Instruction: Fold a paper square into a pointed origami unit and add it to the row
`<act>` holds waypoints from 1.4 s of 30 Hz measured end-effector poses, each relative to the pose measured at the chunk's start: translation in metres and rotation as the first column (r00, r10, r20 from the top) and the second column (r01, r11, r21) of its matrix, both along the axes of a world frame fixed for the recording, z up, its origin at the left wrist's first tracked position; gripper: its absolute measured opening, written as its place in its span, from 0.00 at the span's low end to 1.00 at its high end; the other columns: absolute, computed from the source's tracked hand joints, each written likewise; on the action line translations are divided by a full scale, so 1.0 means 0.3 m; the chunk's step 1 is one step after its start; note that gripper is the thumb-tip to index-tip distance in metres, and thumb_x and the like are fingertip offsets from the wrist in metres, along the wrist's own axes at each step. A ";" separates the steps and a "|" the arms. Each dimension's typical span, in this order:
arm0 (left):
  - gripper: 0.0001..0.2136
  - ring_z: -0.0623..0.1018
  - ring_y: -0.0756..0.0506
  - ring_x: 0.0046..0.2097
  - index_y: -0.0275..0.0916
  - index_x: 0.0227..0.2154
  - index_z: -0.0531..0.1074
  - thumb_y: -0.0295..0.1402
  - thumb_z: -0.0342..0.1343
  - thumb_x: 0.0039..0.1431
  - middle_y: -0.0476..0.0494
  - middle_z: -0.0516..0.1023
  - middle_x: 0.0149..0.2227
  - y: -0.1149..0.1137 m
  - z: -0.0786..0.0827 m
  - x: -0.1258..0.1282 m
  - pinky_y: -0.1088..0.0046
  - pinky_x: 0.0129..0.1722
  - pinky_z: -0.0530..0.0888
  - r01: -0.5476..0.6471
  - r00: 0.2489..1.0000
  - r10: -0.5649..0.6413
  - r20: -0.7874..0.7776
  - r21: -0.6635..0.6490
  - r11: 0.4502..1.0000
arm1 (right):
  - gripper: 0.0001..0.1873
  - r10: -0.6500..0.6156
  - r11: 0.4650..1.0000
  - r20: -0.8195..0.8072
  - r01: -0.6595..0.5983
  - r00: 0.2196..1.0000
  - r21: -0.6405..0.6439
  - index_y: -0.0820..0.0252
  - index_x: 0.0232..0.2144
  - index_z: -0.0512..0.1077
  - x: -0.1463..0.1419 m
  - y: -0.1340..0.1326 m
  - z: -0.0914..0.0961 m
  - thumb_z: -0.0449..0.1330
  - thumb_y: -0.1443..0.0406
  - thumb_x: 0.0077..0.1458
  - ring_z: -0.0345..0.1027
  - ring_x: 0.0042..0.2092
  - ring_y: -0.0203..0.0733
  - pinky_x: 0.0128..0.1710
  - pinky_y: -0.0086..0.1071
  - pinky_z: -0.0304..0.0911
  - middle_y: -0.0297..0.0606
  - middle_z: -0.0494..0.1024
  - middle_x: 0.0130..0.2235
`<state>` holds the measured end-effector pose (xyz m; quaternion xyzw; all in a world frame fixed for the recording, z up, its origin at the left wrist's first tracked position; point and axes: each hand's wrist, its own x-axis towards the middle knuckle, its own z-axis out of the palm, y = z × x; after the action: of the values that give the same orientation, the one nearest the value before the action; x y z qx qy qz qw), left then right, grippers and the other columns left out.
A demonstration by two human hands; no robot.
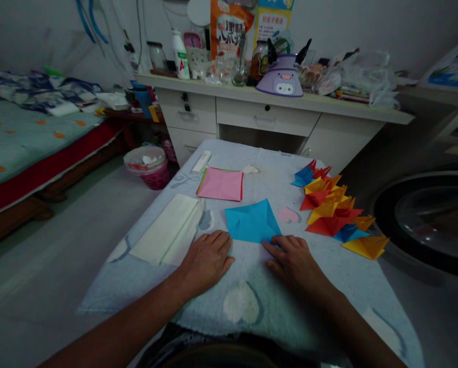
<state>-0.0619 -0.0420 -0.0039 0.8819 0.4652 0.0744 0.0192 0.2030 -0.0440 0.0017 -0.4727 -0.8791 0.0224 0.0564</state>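
A sheet of blue origami paper [251, 222] with crease lines lies on the cloth-covered table in front of me. My left hand [209, 258] rests palm down at the paper's lower left corner, fingers stretched out and holding nothing. At the lower right corner, my right hand [292, 258] has its fingers apart, with fingertips touching the paper's edge. Behind the blue sheet is a stack of square paper [221, 184], pink on top with red and green edges showing. Several folded paper pieces [330, 207] in red, yellow, orange and blue stand in a cluster at the right.
A folded pale cloth or paper [169, 230] lies left of my left hand. A small white box [201, 162] sits near the table's far left corner. Beyond stands a white desk [267, 115] with bottles and bags. A front-loading washing machine [435, 214] is at right, a bin [148, 166] at left.
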 end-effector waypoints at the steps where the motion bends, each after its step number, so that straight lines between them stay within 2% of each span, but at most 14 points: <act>1: 0.13 0.73 0.39 0.51 0.36 0.47 0.70 0.35 0.55 0.62 0.38 0.75 0.49 0.002 0.001 0.000 0.59 0.48 0.71 0.001 1.000 -0.001 0.000 0.000 1.000 | 0.20 -0.013 1.000 0.012 0.013 1.000 -0.003 0.53 0.55 0.70 0.016 -0.004 -0.002 0.54 0.58 0.63 0.64 0.49 0.52 0.48 0.47 0.56 0.45 0.73 0.52; 9: 0.11 0.73 0.39 0.50 0.36 0.45 0.70 0.34 0.54 0.62 0.38 0.75 0.48 0.007 -0.012 -0.009 0.58 0.49 0.72 0.012 1.000 -0.012 0.026 0.009 1.000 | 0.21 -0.088 0.995 0.026 0.087 0.996 0.058 0.53 0.55 0.70 0.128 -0.048 -0.037 0.56 0.58 0.61 0.66 0.51 0.53 0.50 0.50 0.57 0.44 0.73 0.54; 13: 0.11 0.73 0.39 0.49 0.36 0.45 0.70 0.34 0.54 0.62 0.38 0.75 0.47 0.009 -0.003 -0.010 0.58 0.48 0.72 0.014 1.000 -0.014 0.020 -0.005 1.000 | 0.20 -0.097 0.992 0.007 0.096 0.995 0.079 0.53 0.55 0.70 0.155 -0.054 -0.053 0.57 0.59 0.61 0.67 0.51 0.53 0.50 0.50 0.58 0.44 0.74 0.54; 15: 0.10 0.73 0.39 0.49 0.36 0.44 0.70 0.34 0.54 0.62 0.39 0.75 0.47 0.011 0.004 -0.009 0.59 0.48 0.72 0.016 1.000 -0.016 0.018 -0.021 1.000 | 0.17 -0.103 0.990 -0.011 0.103 0.995 0.093 0.53 0.51 0.73 0.151 -0.046 -0.043 0.56 0.60 0.61 0.68 0.49 0.52 0.49 0.49 0.58 0.44 0.76 0.52; 18: 0.09 0.73 0.39 0.49 0.37 0.43 0.71 0.33 0.54 0.61 0.39 0.75 0.46 0.015 0.014 -0.008 0.59 0.48 0.72 0.019 0.999 -0.018 0.026 -0.048 0.999 | 0.11 -0.097 0.991 -0.063 0.102 0.993 0.083 0.57 0.38 0.78 0.112 -0.020 0.002 0.55 0.62 0.62 0.69 0.44 0.49 0.45 0.44 0.60 0.43 0.79 0.44; 20: 0.09 0.73 0.39 0.49 0.37 0.42 0.71 0.33 0.55 0.61 0.39 0.75 0.46 0.020 0.025 -0.010 0.59 0.49 0.72 0.019 0.999 -0.016 0.041 -0.068 0.998 | 0.10 -0.078 0.995 -0.110 0.084 0.991 0.048 0.59 0.36 0.77 0.061 0.002 0.038 0.55 0.64 0.62 0.69 0.42 0.47 0.44 0.41 0.60 0.44 0.79 0.41; 23: 0.06 0.74 0.40 0.46 0.37 0.39 0.72 0.32 0.54 0.61 0.40 0.75 0.42 0.043 0.051 -0.014 0.62 0.46 0.72 0.022 0.997 -0.013 0.072 -0.119 0.993 | 0.09 -0.055 0.998 -0.168 0.058 0.984 0.010 0.60 0.41 0.75 -0.034 0.041 0.060 0.58 0.67 0.59 0.67 0.44 0.49 0.45 0.41 0.61 0.44 0.78 0.43; 26: 0.05 0.74 0.42 0.41 0.38 0.35 0.72 0.31 0.51 0.62 0.43 0.74 0.36 0.088 0.084 -0.017 0.64 0.42 0.72 0.044 0.990 -0.019 0.139 -0.176 0.983 | 0.23 -0.108 0.994 -0.193 0.109 0.975 -0.006 0.64 0.53 0.69 -0.114 0.085 0.032 0.62 0.67 0.54 0.65 0.48 0.54 0.47 0.45 0.60 0.48 0.76 0.50; 28: 0.06 0.73 0.43 0.44 0.38 0.37 0.71 0.26 0.50 0.61 0.43 0.73 0.39 0.128 0.096 -0.015 0.65 0.45 0.71 0.022 0.966 0.015 0.257 -0.141 0.990 | 0.30 -0.130 0.991 -0.216 0.132 0.968 -0.005 0.66 0.58 0.64 -0.146 0.109 0.000 0.62 0.66 0.53 0.62 0.52 0.58 0.49 0.48 0.58 0.51 0.74 0.54; 31: 0.12 0.71 0.42 0.50 0.38 0.44 0.70 0.24 0.49 0.59 0.41 0.70 0.46 0.191 0.083 -0.004 0.63 0.52 0.69 -0.075 0.901 0.100 0.422 -0.076 0.994 | 0.31 -0.146 0.989 -0.299 0.146 0.943 -0.021 0.65 0.60 0.62 -0.163 0.128 -0.036 0.59 0.68 0.54 0.62 0.51 0.57 0.49 0.49 0.57 0.51 0.75 0.50; 34: 0.14 0.71 0.42 0.51 0.38 0.46 0.70 0.24 0.50 0.57 0.41 0.69 0.48 0.238 0.042 0.013 0.61 0.54 0.68 -0.127 0.867 0.169 0.469 -0.122 0.984 | 0.24 -0.102 0.993 -0.376 0.118 0.921 0.022 0.59 0.55 0.67 -0.158 0.128 -0.051 0.56 0.72 0.54 0.63 0.47 0.53 0.48 0.47 0.56 0.46 0.77 0.45; 38: 0.14 0.72 0.43 0.51 0.39 0.46 0.71 0.24 0.50 0.57 0.41 0.69 0.48 0.258 -0.006 0.027 0.63 0.54 0.69 -0.126 0.837 0.192 0.512 -0.161 0.979 | 0.13 -0.025 0.989 -0.409 0.083 0.912 0.125 0.56 0.38 0.75 -0.144 0.117 -0.055 0.55 0.73 0.54 0.62 0.45 0.49 0.48 0.45 0.54 0.41 0.77 0.39; 42: 0.15 0.73 0.43 0.51 0.38 0.45 0.72 0.23 0.50 0.54 0.42 0.70 0.47 0.252 -0.008 0.019 0.64 0.53 0.70 -0.107 0.790 0.189 0.583 -0.172 0.979 | 0.12 -0.029 0.974 -0.405 0.116 0.914 0.193 0.54 0.33 0.76 -0.130 0.104 -0.039 0.55 0.74 0.55 0.60 0.47 0.48 0.47 0.44 0.54 0.39 0.76 0.41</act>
<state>-0.0561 0.0334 -0.0061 0.7713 0.5069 0.3187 0.2159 0.1640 -0.0126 -0.0099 -0.4818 -0.8281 0.0222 0.2859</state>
